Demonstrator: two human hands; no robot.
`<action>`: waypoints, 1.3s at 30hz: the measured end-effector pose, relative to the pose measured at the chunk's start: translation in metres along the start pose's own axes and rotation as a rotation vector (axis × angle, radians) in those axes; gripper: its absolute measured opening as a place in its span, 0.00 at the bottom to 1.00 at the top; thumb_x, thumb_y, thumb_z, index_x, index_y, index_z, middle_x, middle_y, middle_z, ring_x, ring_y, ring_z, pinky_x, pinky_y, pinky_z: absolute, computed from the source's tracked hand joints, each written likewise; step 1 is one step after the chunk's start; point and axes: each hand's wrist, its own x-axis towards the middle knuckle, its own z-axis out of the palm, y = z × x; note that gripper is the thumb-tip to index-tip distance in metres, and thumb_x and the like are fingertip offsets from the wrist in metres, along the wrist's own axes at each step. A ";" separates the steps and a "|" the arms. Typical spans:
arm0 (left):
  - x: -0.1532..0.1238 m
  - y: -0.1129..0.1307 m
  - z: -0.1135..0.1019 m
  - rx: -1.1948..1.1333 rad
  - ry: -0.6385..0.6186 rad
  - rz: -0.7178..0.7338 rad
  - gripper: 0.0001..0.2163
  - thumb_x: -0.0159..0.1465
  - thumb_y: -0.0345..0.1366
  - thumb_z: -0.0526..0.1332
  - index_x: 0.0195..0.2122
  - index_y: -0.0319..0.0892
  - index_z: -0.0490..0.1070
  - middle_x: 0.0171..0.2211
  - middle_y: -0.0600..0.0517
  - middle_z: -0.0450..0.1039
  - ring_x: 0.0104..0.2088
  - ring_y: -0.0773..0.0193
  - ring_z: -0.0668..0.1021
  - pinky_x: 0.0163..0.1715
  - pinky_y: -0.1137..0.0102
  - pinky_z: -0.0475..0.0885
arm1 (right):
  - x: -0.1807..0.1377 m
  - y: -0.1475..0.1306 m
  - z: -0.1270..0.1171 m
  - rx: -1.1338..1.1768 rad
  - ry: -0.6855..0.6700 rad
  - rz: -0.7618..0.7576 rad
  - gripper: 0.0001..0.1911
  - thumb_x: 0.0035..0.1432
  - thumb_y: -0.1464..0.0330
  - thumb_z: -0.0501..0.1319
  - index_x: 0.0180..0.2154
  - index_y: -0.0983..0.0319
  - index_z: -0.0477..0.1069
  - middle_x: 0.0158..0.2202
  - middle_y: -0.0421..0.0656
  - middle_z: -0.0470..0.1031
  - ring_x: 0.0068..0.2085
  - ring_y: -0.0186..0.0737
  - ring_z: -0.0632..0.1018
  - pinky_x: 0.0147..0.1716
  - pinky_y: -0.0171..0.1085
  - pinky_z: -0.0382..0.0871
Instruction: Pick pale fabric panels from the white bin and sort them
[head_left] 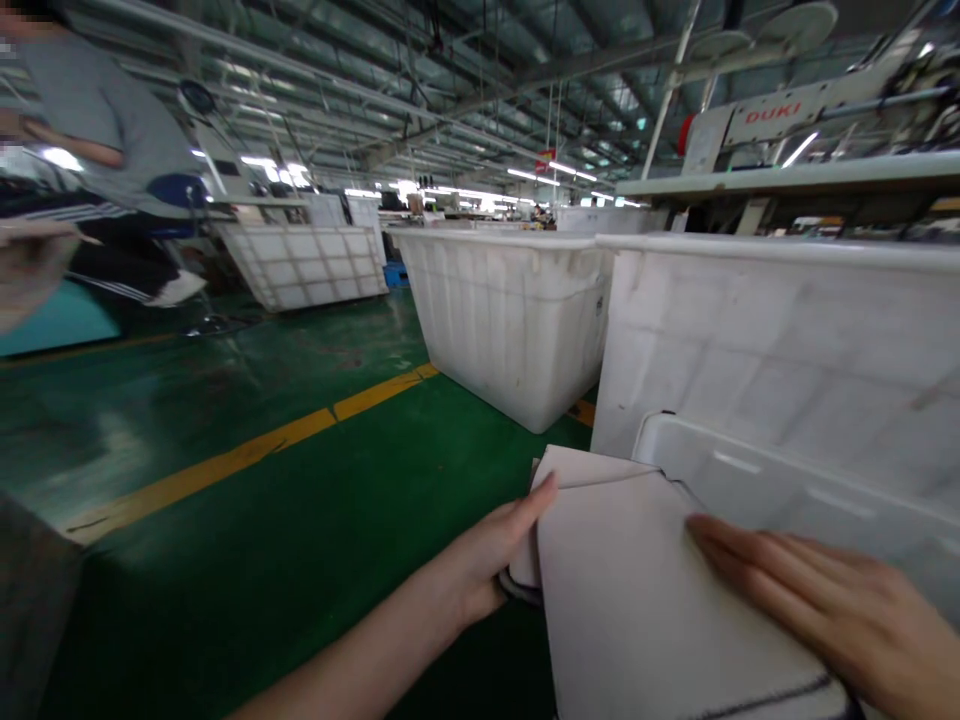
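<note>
In the head view, a stack of pale fabric pieces (637,600) is seen low and right of centre, lying flat over the near rim of a shallow white plastic tray (787,480); what the tray holds cannot be told. The left hand (487,565) is clamped on the stack's left edge, fingers (536,500) laid along the top and the thumb tucked beneath. The right hand (832,600) is pressed flat on the cloth, its fingers straight and close together, gripping nothing. The fabric is smooth and matte, with a dark line of stitching near its bottom edge. Behind the tray a large white plastic bin (780,340) is set, ribbed and scuffed, and another white bin (510,310) stands just beside it; their contents are hidden by the walls. The glossy green floor (262,540) is crossed by a yellow stripe (247,450). A seated person in grey (97,120) is seen at upper left.
</note>
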 end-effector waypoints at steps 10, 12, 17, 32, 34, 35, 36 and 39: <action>-0.034 0.028 0.035 0.459 0.028 0.619 0.22 0.49 0.33 0.66 0.46 0.46 0.65 0.45 0.51 0.71 0.43 0.57 0.73 0.42 0.68 0.68 | 0.034 -0.029 0.013 0.961 0.144 0.686 0.25 0.59 0.56 0.44 0.56 0.58 0.49 0.53 0.47 0.65 0.52 0.44 0.66 0.49 0.47 0.64; -0.038 0.027 0.039 0.571 0.066 0.703 0.22 0.48 0.33 0.66 0.45 0.45 0.65 0.44 0.52 0.72 0.44 0.57 0.73 0.43 0.68 0.68 | 0.031 -0.048 0.025 1.144 0.124 0.729 0.30 0.53 0.55 0.54 0.54 0.62 0.55 0.50 0.49 0.68 0.48 0.46 0.70 0.47 0.46 0.67; -0.045 0.012 0.033 0.543 0.108 0.586 0.38 0.43 0.32 0.69 0.54 0.49 0.51 0.49 0.48 0.66 0.45 0.54 0.72 0.41 0.65 0.69 | 0.025 -0.082 0.046 0.898 0.350 0.733 0.26 0.36 0.60 0.68 0.38 0.64 0.67 0.34 0.46 0.77 0.33 0.44 0.76 0.33 0.39 0.74; -0.023 -0.002 0.031 0.656 0.146 0.563 0.22 0.47 0.34 0.67 0.44 0.46 0.68 0.45 0.51 0.72 0.45 0.58 0.73 0.47 0.70 0.66 | 0.031 -0.052 0.041 1.179 0.245 0.445 0.29 0.49 0.61 0.62 0.51 0.59 0.56 0.48 0.43 0.69 0.47 0.38 0.70 0.47 0.37 0.64; -0.020 -0.001 0.036 0.480 0.243 0.470 0.28 0.45 0.35 0.68 0.49 0.44 0.65 0.43 0.50 0.73 0.42 0.57 0.74 0.43 0.69 0.68 | 0.026 -0.032 0.034 1.111 0.156 0.382 0.28 0.53 0.55 0.55 0.52 0.59 0.55 0.51 0.45 0.67 0.50 0.40 0.68 0.49 0.40 0.62; -0.019 0.001 0.037 0.373 0.275 0.369 0.28 0.46 0.36 0.67 0.50 0.43 0.63 0.42 0.49 0.74 0.40 0.56 0.76 0.40 0.68 0.70 | 0.020 -0.018 0.031 0.997 0.081 0.387 0.26 0.56 0.53 0.50 0.52 0.60 0.56 0.51 0.45 0.66 0.50 0.40 0.68 0.50 0.40 0.62; -0.016 0.002 0.038 0.271 0.296 0.246 0.27 0.48 0.36 0.66 0.50 0.42 0.63 0.40 0.48 0.75 0.37 0.56 0.77 0.35 0.68 0.72 | 0.009 -0.003 0.032 0.831 -0.006 0.429 0.26 0.58 0.53 0.44 0.52 0.60 0.57 0.51 0.45 0.67 0.50 0.39 0.68 0.50 0.40 0.62; -0.009 0.003 0.032 0.077 0.346 -0.058 0.22 0.51 0.37 0.63 0.47 0.36 0.66 0.34 0.45 0.77 0.28 0.59 0.77 0.25 0.71 0.71 | -0.045 0.037 0.055 0.262 -0.258 0.683 0.25 0.59 0.55 0.43 0.49 0.65 0.61 0.48 0.50 0.69 0.48 0.42 0.70 0.49 0.42 0.63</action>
